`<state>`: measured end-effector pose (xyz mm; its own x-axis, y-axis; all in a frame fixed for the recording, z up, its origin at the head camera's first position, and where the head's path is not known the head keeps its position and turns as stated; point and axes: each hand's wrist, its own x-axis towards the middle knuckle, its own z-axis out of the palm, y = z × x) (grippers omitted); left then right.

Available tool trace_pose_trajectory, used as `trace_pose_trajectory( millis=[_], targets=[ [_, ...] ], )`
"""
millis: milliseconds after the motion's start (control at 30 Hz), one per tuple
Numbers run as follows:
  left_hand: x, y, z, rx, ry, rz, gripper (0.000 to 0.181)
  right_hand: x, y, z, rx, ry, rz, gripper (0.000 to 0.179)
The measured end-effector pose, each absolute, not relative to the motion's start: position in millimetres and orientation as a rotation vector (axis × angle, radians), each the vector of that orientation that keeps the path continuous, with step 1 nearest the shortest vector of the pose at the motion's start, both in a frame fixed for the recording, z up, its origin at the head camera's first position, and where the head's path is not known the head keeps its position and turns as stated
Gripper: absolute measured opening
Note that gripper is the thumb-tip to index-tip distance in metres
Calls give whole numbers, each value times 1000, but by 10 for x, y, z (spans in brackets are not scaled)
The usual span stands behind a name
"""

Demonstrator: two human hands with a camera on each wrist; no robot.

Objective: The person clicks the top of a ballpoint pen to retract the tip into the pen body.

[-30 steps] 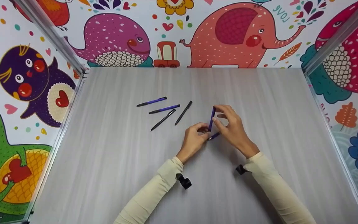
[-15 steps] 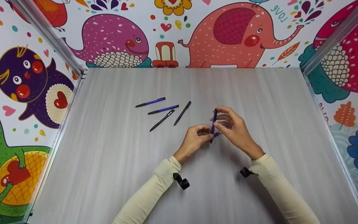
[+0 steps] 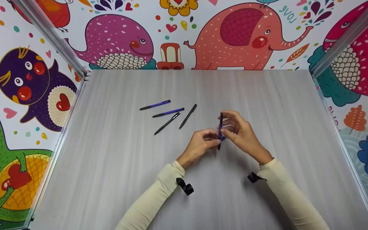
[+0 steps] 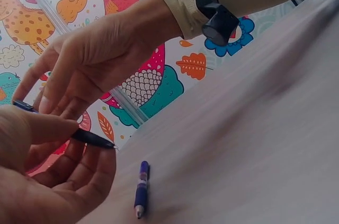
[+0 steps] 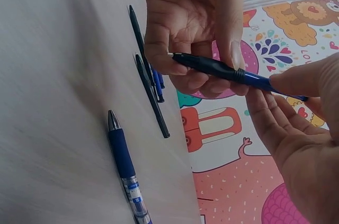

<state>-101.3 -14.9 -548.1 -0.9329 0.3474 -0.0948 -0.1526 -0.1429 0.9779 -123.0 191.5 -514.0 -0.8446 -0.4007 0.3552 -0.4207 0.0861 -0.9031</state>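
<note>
Between my two hands is a slim blue pen (image 5: 209, 66) with a black grip, its tip bare. My left hand (image 3: 200, 143) pinches the black grip near the tip, thumb against fingers. The upper, blue end is held by my right hand (image 3: 243, 135), between thumb and fingertips. In the head view this pen (image 3: 220, 124) points its tip toward the person. A thicker blue pen (image 5: 122, 155) with a clear barrel section lies on the table just beyond the hands; the left wrist view shows that thicker pen (image 4: 142, 189) too. In the head view the hands mostly hide it.
Left of the hands lie two blue-and-black pens (image 3: 155, 104) and two black pens, one black pen (image 3: 188, 116) nearest the hands. The grey wood-grain table (image 3: 123, 166) is bounded by printed panels (image 3: 117, 41) and metal rails at the back and sides.
The held pen has shifted slightly toward the person, its tip now showing below the left thumb. Both hands moved a little, the right one rightward; the thicker pen is now more hidden behind them.
</note>
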Motion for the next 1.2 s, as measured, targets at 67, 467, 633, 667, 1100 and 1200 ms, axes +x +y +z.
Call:
trace_pose_trajectory(
  millis=[67, 467, 633, 667, 1100, 1200],
  targets=[
    [-1008, -150, -5477, 221, 1786, 2152, 21, -1228, 1916, -5134, 859, -2308, 1932, 59],
    [-1026, -146, -5421, 194, 1780, 2149, 20, -1247, 1933, -5155, 805, -2267, 1999, 59],
    [-1029, -133, -5437, 177, 1776, 2147, 20, -1242, 1939, -5175, 780, -2276, 2002, 58],
    [-1030, -131, -5442, 174, 1777, 2147, 20, -1241, 1939, -5178, 775, -2281, 1998, 58],
    [-1136, -153, -5440, 243, 2220, 1950, 19, -1367, 1930, -5248, 636, -2178, 1998, 47],
    [-1147, -170, -5473, 242, 2374, 1869, 17, -1400, 1945, -5266, 533, -2157, 1961, 29]
  ],
)
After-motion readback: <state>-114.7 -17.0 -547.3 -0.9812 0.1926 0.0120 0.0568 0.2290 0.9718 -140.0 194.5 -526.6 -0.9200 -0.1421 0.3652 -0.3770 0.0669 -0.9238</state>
